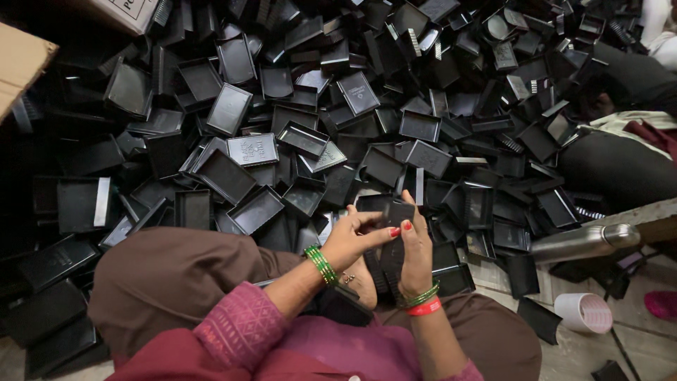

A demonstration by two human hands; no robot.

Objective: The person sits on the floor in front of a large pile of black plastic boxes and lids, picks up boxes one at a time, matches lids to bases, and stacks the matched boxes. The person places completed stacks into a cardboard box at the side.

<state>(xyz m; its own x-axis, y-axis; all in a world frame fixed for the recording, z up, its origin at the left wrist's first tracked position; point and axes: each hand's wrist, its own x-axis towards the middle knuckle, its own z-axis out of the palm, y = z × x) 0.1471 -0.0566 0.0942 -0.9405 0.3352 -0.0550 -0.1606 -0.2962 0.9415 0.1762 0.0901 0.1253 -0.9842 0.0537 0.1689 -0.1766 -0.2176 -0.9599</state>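
The person sits on the floor [585, 353] with both hands raised over the lap, holding a stack of small black plastic pieces [392, 248]. The left hand [352, 236] has its grip clamped on the top of the stack from the side, thumb across the upper piece; the right hand [416, 247] has its grip wrapped round the far side, fingers closed on it. Ahead spreads a heap of black plastic trays [303, 134], far too many to count, reaching the floor's far edge. I judge the stack could slip and fan apart if either grip loosens, since the pieces look smooth and only pinched, and any dropped piece would vanish among its look-alikes. Toward the floor's right edge lie one steel flask [585, 243] and one white cup [584, 312]; one cardboard box [21, 63] sits at the left.
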